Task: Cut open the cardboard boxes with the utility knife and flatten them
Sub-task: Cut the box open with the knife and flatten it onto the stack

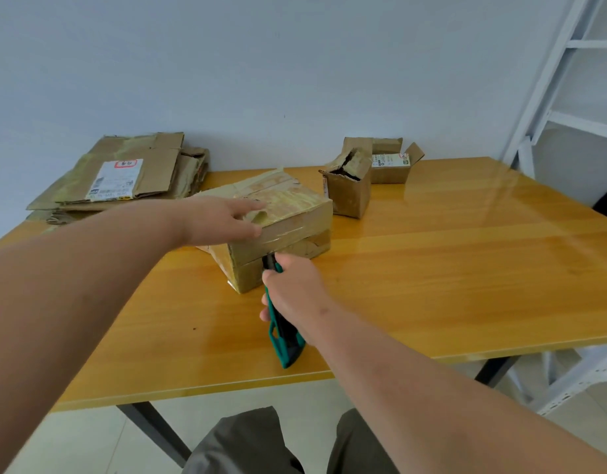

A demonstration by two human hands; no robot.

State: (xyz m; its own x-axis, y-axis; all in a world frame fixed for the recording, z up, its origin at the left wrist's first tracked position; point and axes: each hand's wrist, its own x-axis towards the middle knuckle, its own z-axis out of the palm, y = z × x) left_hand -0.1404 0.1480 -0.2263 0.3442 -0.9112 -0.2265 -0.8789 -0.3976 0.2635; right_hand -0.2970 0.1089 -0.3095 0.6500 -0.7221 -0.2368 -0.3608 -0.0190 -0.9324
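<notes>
A taped brown cardboard box [288,206] lies in the middle of the yellow table [449,268]. My left hand [223,217] presses flat on its top near the left corner, fingers straight. My right hand [292,289] grips a green utility knife [283,333], whose front end sits against the seam on the box's near side. The blade itself is hidden at the seam.
A stack of flattened cardboard [124,176] lies at the table's back left. Two small boxes stand at the back: a torn-open one [350,189] and one with a label [392,164] behind it. A white metal rack [569,131] stands on the right.
</notes>
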